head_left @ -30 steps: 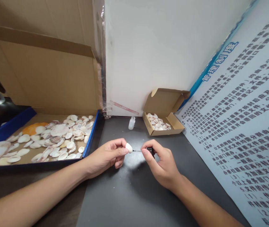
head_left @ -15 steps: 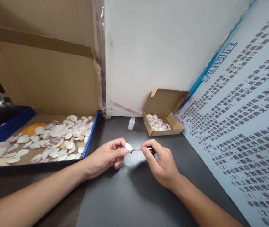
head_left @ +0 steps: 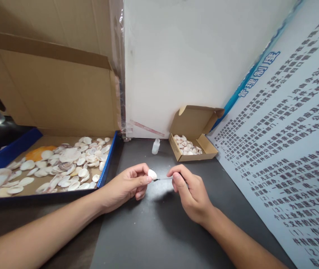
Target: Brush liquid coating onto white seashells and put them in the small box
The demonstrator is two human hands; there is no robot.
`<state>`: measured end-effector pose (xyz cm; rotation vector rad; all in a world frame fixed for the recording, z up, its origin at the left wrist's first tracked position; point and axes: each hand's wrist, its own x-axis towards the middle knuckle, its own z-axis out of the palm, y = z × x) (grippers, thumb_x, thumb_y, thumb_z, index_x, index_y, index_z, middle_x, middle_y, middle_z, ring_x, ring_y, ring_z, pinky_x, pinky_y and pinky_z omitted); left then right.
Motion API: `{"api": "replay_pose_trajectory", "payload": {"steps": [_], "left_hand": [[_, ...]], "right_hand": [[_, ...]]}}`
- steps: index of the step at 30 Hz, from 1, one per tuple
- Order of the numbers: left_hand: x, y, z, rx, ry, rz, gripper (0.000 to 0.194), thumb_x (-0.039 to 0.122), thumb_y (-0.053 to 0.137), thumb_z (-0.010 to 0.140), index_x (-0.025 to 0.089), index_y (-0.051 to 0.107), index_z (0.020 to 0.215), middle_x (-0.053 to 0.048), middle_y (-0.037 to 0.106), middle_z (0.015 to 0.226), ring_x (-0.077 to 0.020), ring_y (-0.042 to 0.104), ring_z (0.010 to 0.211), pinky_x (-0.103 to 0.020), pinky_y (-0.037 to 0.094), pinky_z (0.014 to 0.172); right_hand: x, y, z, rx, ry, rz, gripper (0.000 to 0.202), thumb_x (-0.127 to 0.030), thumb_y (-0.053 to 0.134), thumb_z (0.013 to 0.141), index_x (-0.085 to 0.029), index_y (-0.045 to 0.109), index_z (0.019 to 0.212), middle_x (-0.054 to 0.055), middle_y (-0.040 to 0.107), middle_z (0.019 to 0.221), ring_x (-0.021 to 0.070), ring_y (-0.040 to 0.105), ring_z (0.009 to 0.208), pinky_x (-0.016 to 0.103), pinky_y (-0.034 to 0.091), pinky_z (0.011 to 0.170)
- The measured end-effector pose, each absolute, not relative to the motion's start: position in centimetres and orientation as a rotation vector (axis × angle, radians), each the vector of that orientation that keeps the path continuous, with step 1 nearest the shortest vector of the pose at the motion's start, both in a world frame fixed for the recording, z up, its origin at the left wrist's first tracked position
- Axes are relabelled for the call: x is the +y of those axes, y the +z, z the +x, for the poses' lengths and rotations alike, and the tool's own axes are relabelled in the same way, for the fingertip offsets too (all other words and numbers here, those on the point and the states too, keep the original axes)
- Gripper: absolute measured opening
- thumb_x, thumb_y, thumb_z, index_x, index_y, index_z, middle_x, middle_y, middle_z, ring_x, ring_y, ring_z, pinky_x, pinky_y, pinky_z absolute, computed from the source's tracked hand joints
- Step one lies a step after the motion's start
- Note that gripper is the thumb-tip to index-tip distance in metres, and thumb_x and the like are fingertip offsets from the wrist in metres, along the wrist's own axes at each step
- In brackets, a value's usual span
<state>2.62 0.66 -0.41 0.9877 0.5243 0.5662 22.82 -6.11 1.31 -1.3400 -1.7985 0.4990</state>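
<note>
My left hand (head_left: 131, 182) pinches a white shell (head_left: 152, 174); my right hand (head_left: 191, 190) grips a thin stick (head_left: 163, 178) lying sideways between them, dark tip at the shell's lower edge

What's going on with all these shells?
A person's left hand pinches a small white seashell above a dark grey tabletop. The right hand holds a thin pale stick, its dark tip at the shell's lower edge; contact is unclear. Beyond, an uncapped translucent bottle stands beside a small brown cardboard box of shells. A larger blue-sided cardboard box of shells lies left.
</note>
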Motion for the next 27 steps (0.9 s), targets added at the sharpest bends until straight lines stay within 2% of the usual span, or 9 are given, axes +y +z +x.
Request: {"api": "replay_pose_trajectory", "payload": {"steps": [14,19,23,27], "left_hand": [[0.64,-0.25,2.65,0.520,0.569,0.990,0.028,0.036,0.077,0.078,0.019,0.055,0.079,0.008,0.045,0.055,-0.0052,0.036,0.047,-0.021,0.029,0.049],[0.60,-0.09,2.68,0.515,0.570,0.982,0.028,0.036,0.077,0.077,0.019,0.055,0.079,0.008,0.045,0.056,-0.0052,0.036,0.048,-0.021,0.029,0.050],[0.69,-0.15,2.70,0.532,0.567,0.981,0.029,0.036,0.077,0.078,0.018,0.054,0.079,0.008,0.044,0.055,-0.0052,0.036,0.048,-0.021,0.029,0.050],[0.72,-0.26,2.70,0.535,0.561,0.985,0.029,0.037,0.076,0.078,0.018,0.055,0.078,0.009,0.042,0.054,-0.0051,0.036,0.048,-0.021,0.029,0.050]], "right_hand": [[-5.84,1.58,22.68,-1.807,0.328,-1.446,0.020,-0.032,0.043,0.100,-0.021,0.056,0.090,-0.004,0.055,0.065,0.0116,0.052,0.057,0.023,0.038,0.058],[-5.98,1.56,22.66,-1.815,0.417,-1.397,0.022,-0.031,0.041,0.101,-0.021,0.057,0.091,-0.004,0.053,0.064,0.0120,0.052,0.058,0.023,0.038,0.058],[-6.30,1.29,22.74,-1.769,0.508,-1.292,0.022,-0.030,0.040,0.102,-0.021,0.057,0.092,-0.005,0.047,0.061,0.0109,0.046,0.053,0.023,0.037,0.055],[-6.39,1.29,22.76,-1.752,0.517,-1.232,0.020,-0.029,0.041,0.101,-0.021,0.057,0.094,-0.005,0.049,0.063,0.0104,0.045,0.052,0.023,0.036,0.053]]}}
